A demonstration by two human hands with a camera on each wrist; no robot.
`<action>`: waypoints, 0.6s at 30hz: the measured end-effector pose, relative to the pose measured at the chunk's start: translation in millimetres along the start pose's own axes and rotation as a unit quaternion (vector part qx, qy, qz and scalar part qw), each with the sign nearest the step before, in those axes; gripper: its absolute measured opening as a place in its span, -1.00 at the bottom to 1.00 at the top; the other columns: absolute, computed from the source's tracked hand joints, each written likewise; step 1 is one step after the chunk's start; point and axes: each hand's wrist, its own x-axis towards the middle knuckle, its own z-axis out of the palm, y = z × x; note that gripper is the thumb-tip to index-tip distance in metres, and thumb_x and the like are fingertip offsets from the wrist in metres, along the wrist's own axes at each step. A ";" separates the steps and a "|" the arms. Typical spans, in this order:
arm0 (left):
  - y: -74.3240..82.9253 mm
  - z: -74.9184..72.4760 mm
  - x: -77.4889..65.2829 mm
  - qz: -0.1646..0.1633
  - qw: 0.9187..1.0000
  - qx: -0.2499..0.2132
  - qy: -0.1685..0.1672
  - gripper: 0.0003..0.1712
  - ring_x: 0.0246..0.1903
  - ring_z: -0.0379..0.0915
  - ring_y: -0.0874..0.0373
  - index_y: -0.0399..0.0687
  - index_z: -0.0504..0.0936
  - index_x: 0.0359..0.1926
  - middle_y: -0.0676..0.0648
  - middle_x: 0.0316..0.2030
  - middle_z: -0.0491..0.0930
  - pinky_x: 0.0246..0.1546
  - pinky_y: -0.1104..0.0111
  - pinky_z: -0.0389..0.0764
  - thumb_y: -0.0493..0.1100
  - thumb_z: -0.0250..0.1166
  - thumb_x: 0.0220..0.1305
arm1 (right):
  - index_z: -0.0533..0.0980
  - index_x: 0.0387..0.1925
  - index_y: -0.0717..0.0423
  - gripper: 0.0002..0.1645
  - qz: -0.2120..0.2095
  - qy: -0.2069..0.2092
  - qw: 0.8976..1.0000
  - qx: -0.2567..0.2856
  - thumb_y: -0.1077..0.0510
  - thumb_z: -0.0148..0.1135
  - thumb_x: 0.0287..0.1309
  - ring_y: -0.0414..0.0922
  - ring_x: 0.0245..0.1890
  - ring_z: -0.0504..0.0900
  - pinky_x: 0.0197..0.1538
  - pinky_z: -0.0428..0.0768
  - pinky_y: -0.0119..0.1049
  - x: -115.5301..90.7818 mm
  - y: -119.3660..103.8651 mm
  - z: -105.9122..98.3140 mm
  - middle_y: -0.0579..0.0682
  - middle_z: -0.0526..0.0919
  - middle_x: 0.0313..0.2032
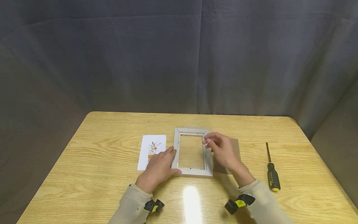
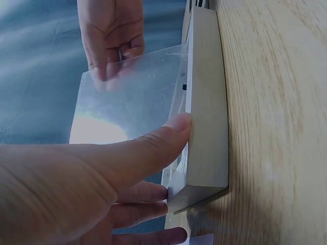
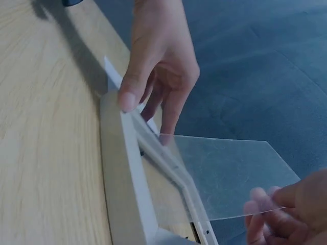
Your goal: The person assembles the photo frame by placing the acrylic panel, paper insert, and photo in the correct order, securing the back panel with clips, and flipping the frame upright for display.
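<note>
A pale picture frame [image 1: 195, 172] lies on the table, small dark tabs along its inner edge. At its near left corner my left hand [image 1: 160, 165] holds it, thumb [image 2: 153, 148] on the near rail and fingers along the left side. My right hand [image 1: 222, 151] is over the frame's right side and pinches a clear pane [image 3: 225, 173] by its edge. In the wrist views the pane stands tilted up from the frame opening, its lower edge at the frame. The head view barely shows the pane.
Left of the frame lies a white card [image 1: 144, 149] with a printed plant, partly behind my left hand. A brown-grey board [image 1: 235, 152] sits on the right, under my right hand. Farther right is a black and yellow screwdriver [image 1: 273, 177]. Dark curtains [image 1: 139, 62] hang behind the table.
</note>
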 end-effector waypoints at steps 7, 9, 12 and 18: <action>-0.4 1.0 0.6 0.004 1.000 0.003 0.001 -0.03 0.28 0.48 -0.25 -0.29 0.44 0.37 -0.27 0.42 0.38 0.22 -0.09 0.54 0.09 0.58 0.02 | 0.50 -0.03 0.51 -0.78 -0.002 -0.018 1.000 -0.002 0.44 0.00 0.41 -0.23 -0.43 0.53 -0.42 0.55 -0.38 2.9 6.5 -0.3 0.32 0.60 -0.31; -0.4 1.0 0.7 0.005 1.000 0.004 0.000 -0.03 0.28 0.48 -0.24 -0.29 0.44 0.37 -0.27 0.42 0.39 0.21 -0.09 0.54 0.09 0.58 0.02 | 0.49 -0.03 0.50 -0.78 -0.002 -0.024 1.000 -0.006 0.43 0.00 0.42 -0.23 -0.43 0.50 -0.44 0.53 -0.39 4.5 7.4 -1.1 0.32 0.59 -0.32; -0.6 1.2 0.6 0.006 1.000 0.006 0.000 -0.03 0.28 0.49 -0.24 -0.29 0.45 0.37 -0.27 0.42 0.39 0.21 -0.08 0.54 0.09 0.58 0.02 | 0.49 0.00 0.49 -0.77 0.000 -0.034 0.999 -0.011 0.43 -0.01 0.42 -0.23 -0.43 0.49 -0.43 0.52 -0.41 7.0 7.8 -1.8 0.35 0.61 -0.31; -0.1 0.6 -0.1 0.005 1.000 0.006 0.000 -0.03 0.27 0.49 -0.25 -0.28 0.45 0.37 -0.27 0.42 0.39 0.20 -0.09 0.54 0.09 0.58 0.02 | 0.37 0.29 0.37 -0.53 0.010 -0.031 0.999 -0.036 0.45 0.04 0.38 -0.18 -0.41 0.52 -0.42 0.48 -0.47 12.2 8.5 -1.9 0.37 0.68 -0.24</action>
